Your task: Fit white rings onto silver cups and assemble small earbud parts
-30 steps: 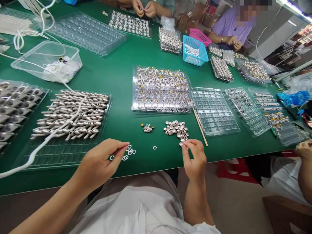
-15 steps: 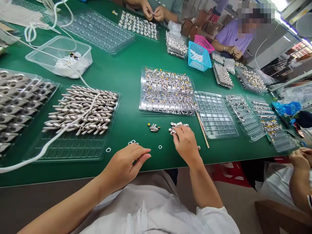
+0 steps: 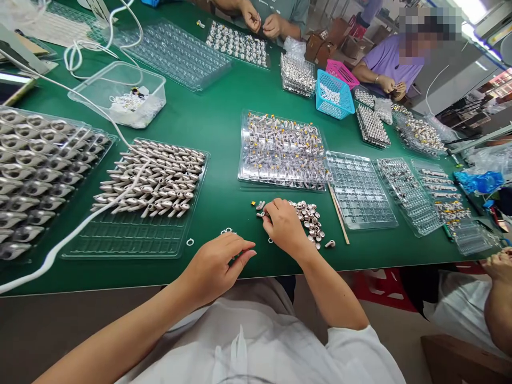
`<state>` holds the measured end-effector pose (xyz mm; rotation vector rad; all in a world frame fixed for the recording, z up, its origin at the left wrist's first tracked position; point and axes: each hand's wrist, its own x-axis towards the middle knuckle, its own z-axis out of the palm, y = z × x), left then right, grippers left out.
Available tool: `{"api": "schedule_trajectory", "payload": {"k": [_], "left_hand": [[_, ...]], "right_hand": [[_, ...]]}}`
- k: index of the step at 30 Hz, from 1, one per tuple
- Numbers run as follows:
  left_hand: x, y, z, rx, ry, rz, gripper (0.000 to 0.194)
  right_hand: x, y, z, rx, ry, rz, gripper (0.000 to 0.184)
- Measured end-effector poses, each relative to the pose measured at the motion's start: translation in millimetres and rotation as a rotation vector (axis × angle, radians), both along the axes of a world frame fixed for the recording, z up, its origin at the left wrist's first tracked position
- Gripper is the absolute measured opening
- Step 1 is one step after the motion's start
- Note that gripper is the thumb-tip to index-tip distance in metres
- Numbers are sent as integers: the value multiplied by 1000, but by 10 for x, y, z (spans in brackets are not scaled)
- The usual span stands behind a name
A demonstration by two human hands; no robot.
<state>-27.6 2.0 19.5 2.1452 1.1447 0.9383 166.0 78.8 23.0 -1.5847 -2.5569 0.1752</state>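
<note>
Near the front edge of the green worktop (image 3: 224,184), my right grip (image 3: 285,226) reaches down over a few small metal pieces (image 3: 260,206), its fingertips right at them. My own fingers cover the contact, so I cannot tell whether I have pinched one. My left grip (image 3: 218,260) hangs nearer the edge, thumb and forefinger almost meeting; nothing shows between them, though I cannot tell if something tiny is tucked inside.

I would call this the middle of the work, with plenty loose around me. Just right of my right grip spreads a heap of round metal caps (image 3: 311,216), and one odd metal part (image 3: 330,244) lies apart beside it. White rings (image 3: 228,230) peek out behind my left grip, and a single ring (image 3: 190,242) lies off to their left. I see no joined-up piece in either grip, so I judge nothing in hand as finished.

Beyond, a clear tray (image 3: 241,173) carries row upon row of small parts with yellow bits; whether those are done or waiting, I cannot say. To my left, slender metal parts (image 3: 156,176) fill the rear rows of another tray (image 3: 124,242) and stop short of its front, so that lot looks only partly through, whichever way it runs. A wooden stick (image 3: 340,216) lies right of the caps.
</note>
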Motion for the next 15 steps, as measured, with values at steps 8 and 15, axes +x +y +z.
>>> {"api": "schedule_trajectory", "payload": {"k": [8, 15], "left_hand": [[48, -2, 0, -2, -149, 72, 27], [158, 58, -9, -35, -156, -11, 14]], "right_hand": [[105, -508, 89, 13, 426, -21, 10], [18, -792, 51, 6, 530, -59, 11]]}}
